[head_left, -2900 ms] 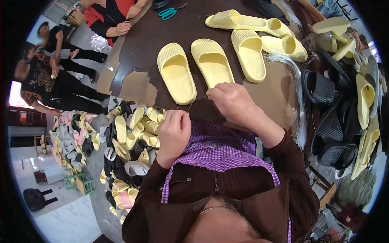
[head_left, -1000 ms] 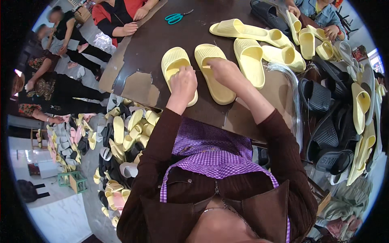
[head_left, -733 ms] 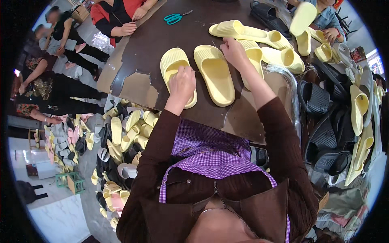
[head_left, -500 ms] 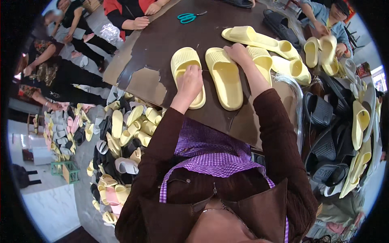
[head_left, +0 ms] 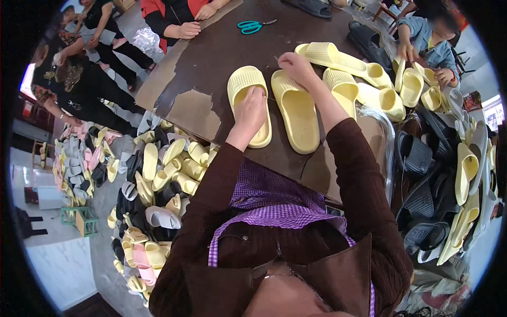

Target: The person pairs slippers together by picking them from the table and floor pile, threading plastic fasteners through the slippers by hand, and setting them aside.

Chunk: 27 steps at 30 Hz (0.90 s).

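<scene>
Dark brown, smooth-topped bench [head_left: 211, 68] across the upper middle of my head view; torn tan cardboard [head_left: 193, 113] along its left edge. On the bench I log a pale yellow, ribbed-strap slide slipper [head_left: 246, 79] and, just right of it, a second pale yellow slide slipper [head_left: 301, 119], straps away from the wearer. Left hand [head_left: 250, 112]: over the first slipper, at its strap opening, fingers curled together; I cannot tell whether they grip anything. Right hand [head_left: 297, 67]: over the strap end of the second slipper, fingers bent and close together; grip and contact unclear to me. Beyond, I note teal-handled scissors [head_left: 251, 27] lying apart. To the right: more yellow slippers [head_left: 343, 58], black ribbed slippers [head_left: 414, 150]. Floor, left: mixed slipper pile [head_left: 174, 164].
</scene>
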{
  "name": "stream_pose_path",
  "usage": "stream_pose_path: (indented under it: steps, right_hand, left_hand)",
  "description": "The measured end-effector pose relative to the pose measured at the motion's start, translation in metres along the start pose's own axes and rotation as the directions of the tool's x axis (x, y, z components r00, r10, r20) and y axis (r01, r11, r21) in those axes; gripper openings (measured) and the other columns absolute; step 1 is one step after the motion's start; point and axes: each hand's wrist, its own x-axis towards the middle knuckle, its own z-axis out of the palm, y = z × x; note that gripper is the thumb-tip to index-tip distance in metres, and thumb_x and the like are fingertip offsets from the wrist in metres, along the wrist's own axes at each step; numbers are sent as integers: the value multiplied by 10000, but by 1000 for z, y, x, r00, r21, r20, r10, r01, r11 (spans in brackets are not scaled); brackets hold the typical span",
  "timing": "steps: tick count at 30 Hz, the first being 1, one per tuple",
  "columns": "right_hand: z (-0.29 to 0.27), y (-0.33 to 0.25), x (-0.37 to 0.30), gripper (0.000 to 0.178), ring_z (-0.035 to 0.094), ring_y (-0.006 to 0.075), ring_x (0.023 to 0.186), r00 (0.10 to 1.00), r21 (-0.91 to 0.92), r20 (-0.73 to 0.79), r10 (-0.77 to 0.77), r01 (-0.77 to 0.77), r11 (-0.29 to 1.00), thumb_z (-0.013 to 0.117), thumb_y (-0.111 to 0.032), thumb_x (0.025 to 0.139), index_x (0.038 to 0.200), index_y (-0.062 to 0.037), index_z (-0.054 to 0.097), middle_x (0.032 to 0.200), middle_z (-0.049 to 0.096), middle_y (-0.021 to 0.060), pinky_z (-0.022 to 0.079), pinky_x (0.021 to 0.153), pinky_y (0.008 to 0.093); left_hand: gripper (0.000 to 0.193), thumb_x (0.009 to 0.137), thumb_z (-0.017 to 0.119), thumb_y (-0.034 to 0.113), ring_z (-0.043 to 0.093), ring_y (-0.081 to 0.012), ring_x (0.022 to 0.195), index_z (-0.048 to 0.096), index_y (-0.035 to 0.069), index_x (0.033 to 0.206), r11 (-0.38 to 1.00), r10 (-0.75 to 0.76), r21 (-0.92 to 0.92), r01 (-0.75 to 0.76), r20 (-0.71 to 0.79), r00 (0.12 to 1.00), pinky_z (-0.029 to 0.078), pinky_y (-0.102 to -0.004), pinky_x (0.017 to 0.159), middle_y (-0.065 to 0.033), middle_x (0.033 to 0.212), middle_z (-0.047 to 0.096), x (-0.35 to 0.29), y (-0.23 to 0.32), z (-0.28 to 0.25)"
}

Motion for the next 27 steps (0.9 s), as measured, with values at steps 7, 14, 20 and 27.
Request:
stream_pose_path:
  steps: [7, 14, 20, 27]
  right_hand:
    - [26, -1, 25, 139, 623, 318, 886, 838, -24, 326, -438, 470, 882, 584, -129, 781, 878, -56, 652, 981, 660, 145, 487, 777, 366]
    - [18, -11, 11, 135, 621, 269, 823, 907, -59, 376, -189, 227, 972, 582, -89, 791, 904, -29, 622, 873, 656, 130, 483, 743, 346]
    - [-5, -25, -30, 118, 619, 204, 795, 985, 116, 162, -65, 47, 992, 577, -62, 818, 922, -13, 604, 822, 646, 118, 483, 721, 309]
    - [-23, -27, -74, 94, 620, 192, 768, 978, 315, -158, -135, 179, 932, 582, -45, 842, 927, -8, 597, 806, 641, 119, 489, 713, 302]
  left_hand:
    - [95, 872, 527, 130, 598, -339, 811, 536, 45, 914, 999, 31, -7, -31, -12, 999, 479, -436, 699, -123, 920, 580, 1, 3, 1]
    - [88, 870, 523, 122, 597, -338, 806, 543, 40, 891, 998, 61, -36, -61, -6, 998, 480, -431, 699, -131, 895, 583, -1, 0, -4]
    - [141, 867, 526, 116, 608, -330, 834, 565, 13, 954, 982, 131, -152, -116, 94, 987, 491, -396, 718, -142, 936, 608, -15, 0, -18]
    - [193, 861, 542, 116, 618, -335, 810, 582, 27, 1027, 926, 109, -360, -116, -40, 993, 505, -379, 701, -143, 982, 620, -12, 25, -40]
